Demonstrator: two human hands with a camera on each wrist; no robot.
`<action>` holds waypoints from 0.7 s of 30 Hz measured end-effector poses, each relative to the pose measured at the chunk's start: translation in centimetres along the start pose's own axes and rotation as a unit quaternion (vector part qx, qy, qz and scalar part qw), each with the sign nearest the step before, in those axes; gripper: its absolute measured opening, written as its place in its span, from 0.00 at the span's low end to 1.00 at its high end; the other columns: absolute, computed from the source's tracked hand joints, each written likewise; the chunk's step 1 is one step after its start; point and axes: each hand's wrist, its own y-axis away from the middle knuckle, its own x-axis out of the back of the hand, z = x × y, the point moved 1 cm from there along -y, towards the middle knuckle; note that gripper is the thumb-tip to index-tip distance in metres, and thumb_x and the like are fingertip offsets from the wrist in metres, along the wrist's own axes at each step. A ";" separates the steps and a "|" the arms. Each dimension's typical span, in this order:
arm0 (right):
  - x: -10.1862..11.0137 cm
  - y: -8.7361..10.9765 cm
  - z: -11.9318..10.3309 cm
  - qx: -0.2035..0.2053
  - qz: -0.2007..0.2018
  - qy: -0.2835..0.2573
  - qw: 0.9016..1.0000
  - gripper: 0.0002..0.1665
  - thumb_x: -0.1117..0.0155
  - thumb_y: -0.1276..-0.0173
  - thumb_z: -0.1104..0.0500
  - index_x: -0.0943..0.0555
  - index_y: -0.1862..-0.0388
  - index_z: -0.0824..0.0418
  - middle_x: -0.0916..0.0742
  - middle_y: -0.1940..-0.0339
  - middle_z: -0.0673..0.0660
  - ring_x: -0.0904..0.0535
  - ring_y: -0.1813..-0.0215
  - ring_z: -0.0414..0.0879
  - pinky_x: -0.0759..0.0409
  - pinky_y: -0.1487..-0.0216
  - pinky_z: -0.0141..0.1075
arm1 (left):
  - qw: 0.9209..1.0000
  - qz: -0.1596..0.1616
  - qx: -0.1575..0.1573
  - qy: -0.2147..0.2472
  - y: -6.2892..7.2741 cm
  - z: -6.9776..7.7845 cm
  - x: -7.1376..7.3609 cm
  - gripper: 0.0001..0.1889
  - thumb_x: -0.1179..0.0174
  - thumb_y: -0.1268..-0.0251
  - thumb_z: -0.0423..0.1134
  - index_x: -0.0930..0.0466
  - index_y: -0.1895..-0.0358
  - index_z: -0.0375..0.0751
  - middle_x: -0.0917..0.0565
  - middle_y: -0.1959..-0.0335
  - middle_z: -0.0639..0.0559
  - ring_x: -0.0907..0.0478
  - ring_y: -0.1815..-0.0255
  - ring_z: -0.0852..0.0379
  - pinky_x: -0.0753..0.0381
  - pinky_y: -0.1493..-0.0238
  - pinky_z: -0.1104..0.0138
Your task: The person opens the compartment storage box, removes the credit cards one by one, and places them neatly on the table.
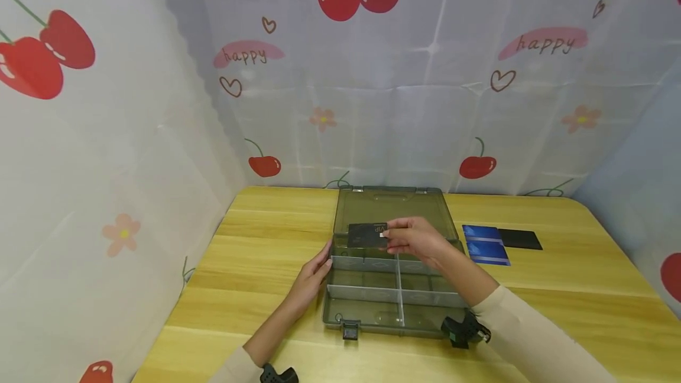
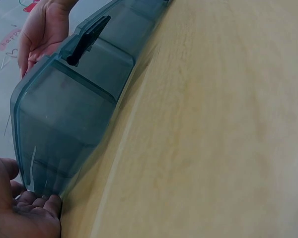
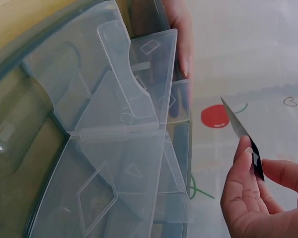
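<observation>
A black card (image 1: 367, 235) marked VIP is pinched between the thumb and fingers of my right hand (image 1: 417, 240), above the back part of a compartment box. In the right wrist view the card (image 3: 242, 130) appears nearly edge-on. The dark translucent box (image 1: 367, 331) stands with its lid (image 1: 393, 211) laid back behind it. Pale dividers (image 1: 367, 293) split its inside into several compartments. My left hand (image 1: 311, 276) rests against the box's left side near the back; in the left wrist view its fingers (image 2: 37, 201) touch the lower corner of the box (image 2: 64, 114).
On the wooden table (image 1: 255, 288), right of the box, lie two blue cards (image 1: 485, 243) and a black card (image 1: 520, 239). A latch (image 1: 350, 331) sticks out at the box's front. A cherry-print curtain (image 1: 393, 111) hangs behind the table and along its sides.
</observation>
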 end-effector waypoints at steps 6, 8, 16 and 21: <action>0.1 0.8 0.0 0.007 0.005 0.000 1.000 0.28 0.43 0.23 0.66 0.35 0.29 0.78 0.15 0.58 0.59 0.16 0.63 0.43 0.12 0.54 0.38 | 1.000 -0.001 0.008 0.009 0.2 0.0 0.0 0.29 0.54 0.16 0.43 0.48 0.19 0.42 0.49 0.18 0.50 0.54 0.18 0.47 0.49 0.21 0.55; 0.2 1.0 0.0 0.009 0.010 -0.004 1.000 0.28 0.43 0.23 0.66 0.35 0.29 0.78 0.15 0.59 0.58 0.15 0.64 0.43 0.12 0.55 0.37 | 1.000 -0.003 0.007 0.012 0.2 -0.1 -0.1 0.29 0.54 0.16 0.42 0.48 0.19 0.42 0.49 0.18 0.50 0.54 0.18 0.47 0.50 0.21 0.55; 0.4 1.8 0.3 0.023 0.012 -0.031 0.999 0.28 0.43 0.22 0.65 0.34 0.30 0.78 0.15 0.58 0.57 0.12 0.60 0.45 0.12 0.59 0.34 | 1.000 0.000 0.009 0.009 0.2 0.1 0.0 0.29 0.54 0.16 0.42 0.48 0.19 0.41 0.48 0.18 0.51 0.54 0.18 0.48 0.49 0.21 0.55; 0.8 2.2 0.5 0.033 0.015 -0.047 0.998 0.26 0.43 0.22 0.65 0.33 0.31 0.78 0.14 0.57 0.57 0.11 0.58 0.47 0.12 0.59 0.35 | 1.000 -0.002 0.009 0.009 0.0 0.0 0.1 0.29 0.54 0.16 0.41 0.48 0.19 0.41 0.49 0.18 0.51 0.54 0.18 0.47 0.50 0.21 0.54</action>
